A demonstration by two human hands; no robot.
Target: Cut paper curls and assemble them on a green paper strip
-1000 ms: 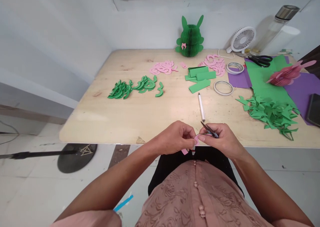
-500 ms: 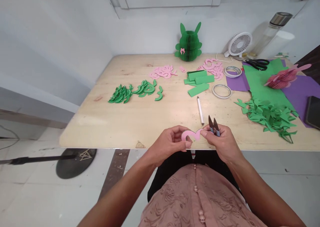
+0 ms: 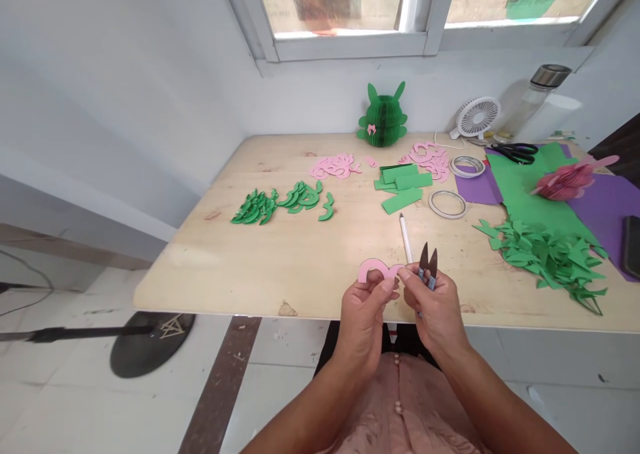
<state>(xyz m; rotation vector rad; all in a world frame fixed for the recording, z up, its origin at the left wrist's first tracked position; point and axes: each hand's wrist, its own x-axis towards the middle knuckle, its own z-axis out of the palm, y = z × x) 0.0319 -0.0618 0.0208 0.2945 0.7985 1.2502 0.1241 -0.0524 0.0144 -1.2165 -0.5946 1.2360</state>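
A curved pink paper piece (image 3: 373, 266) is pinched by my left hand (image 3: 364, 317) near its middle. My right hand (image 3: 437, 304) holds its right end between thumb and finger, and also keeps small snips (image 3: 428, 267) in the palm, blades pointing up and slightly apart. Just beyond the hands lies a white pen (image 3: 405, 237). Green curved cutouts (image 3: 255, 206) are heaped at the left of the table, with more (image 3: 301, 196) beside them. Pink cutouts (image 3: 334, 166) form one pile behind; another (image 3: 427, 161) sits farther right.
On the wooden table (image 3: 200, 274) are green strips (image 3: 405, 181), tape rolls (image 3: 447, 204), green scraps (image 3: 550, 257), black scissors (image 3: 515, 152), a pink paper figure (image 3: 565, 179) and a phone (image 3: 633, 244). A green paper figure (image 3: 383, 121), fan (image 3: 477, 116) and bottle (image 3: 530, 104) stand at the back.
The view has tilted up, showing more window. My left hand has shifted its hold from the pink piece's left end toward its middle, closer to my right hand.
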